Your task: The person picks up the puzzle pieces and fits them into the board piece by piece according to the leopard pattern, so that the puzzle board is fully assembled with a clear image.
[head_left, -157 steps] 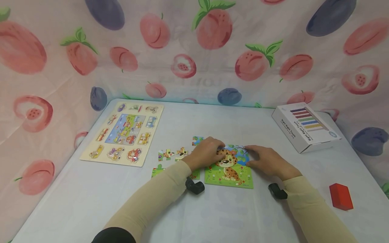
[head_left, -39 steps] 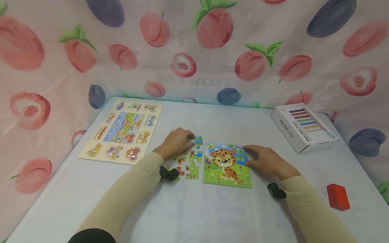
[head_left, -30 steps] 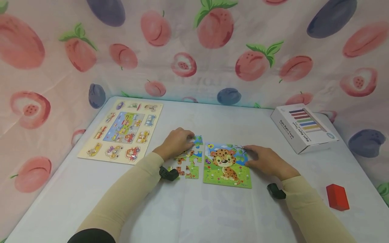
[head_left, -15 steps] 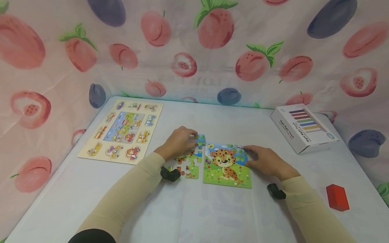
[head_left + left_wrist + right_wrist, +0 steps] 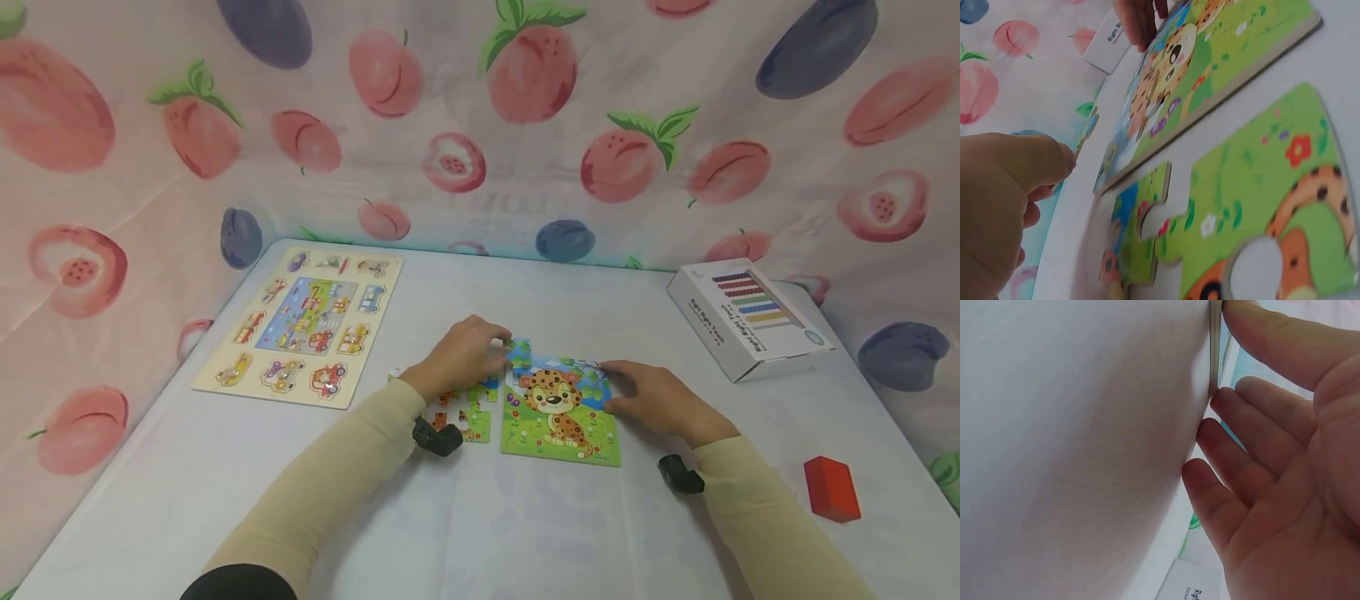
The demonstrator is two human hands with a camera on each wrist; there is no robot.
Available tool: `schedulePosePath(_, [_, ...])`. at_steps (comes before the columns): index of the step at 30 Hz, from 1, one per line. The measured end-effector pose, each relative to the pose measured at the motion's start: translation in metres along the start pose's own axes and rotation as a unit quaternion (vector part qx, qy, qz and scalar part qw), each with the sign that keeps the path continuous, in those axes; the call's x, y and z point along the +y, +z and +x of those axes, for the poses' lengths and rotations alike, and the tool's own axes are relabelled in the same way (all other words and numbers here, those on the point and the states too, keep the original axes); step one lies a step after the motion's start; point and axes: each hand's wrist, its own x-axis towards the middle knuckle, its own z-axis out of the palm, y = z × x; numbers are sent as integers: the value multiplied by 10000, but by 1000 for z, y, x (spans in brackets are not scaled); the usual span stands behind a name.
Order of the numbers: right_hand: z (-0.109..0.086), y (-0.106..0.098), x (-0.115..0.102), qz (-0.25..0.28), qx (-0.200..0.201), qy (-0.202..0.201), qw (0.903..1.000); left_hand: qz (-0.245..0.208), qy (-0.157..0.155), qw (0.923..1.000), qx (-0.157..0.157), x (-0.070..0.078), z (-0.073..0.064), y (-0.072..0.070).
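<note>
My left hand point(image 5: 462, 357) pinches a small blue-green jigsaw piece point(image 5: 520, 352) between thumb and fingers, over the top left corner of the leopard puzzle board point(image 5: 562, 433). In the left wrist view that jigsaw piece point(image 5: 1089, 127) shows edge-on past the thumb. The board lies flat with its spotted leopard picture facing up. At its upper right corner my right hand point(image 5: 663, 402) touches the edge with thumb and fingertips, its fingers loosely extended. Loose jigsaw pieces point(image 5: 477, 423) lie left of the board, partly hidden under my left forearm; one green piece point(image 5: 1247, 156) appears close up in the left wrist view.
A wooden vehicle puzzle point(image 5: 341, 394) lies at the back left. At the back right stands a white box point(image 5: 712, 333) with coloured bars pictured on it. A red block point(image 5: 831, 489) sits on the right side of the white-covered table point(image 5: 555, 533).
My left hand left the board for the loose pieces, took hold of the blue-green jigsaw piece, and has carried it right to the board's top left corner. The right hand stays at the board's edge.
</note>
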Motion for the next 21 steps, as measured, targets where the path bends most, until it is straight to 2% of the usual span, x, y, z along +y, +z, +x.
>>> schedulePosePath(4, [0, 0, 0, 34, -6, 20, 10000, 60, 173, 9998, 1, 8, 3, 4])
schedulePosePath(13, [0, 1, -1, -14, -3, 27, 10000, 2, 232, 9996, -176, 23, 11, 12])
schedulePosePath(21, [0, 1, 1, -63, 82, -68, 9999, 256, 610, 9976, -197, 35, 16, 18])
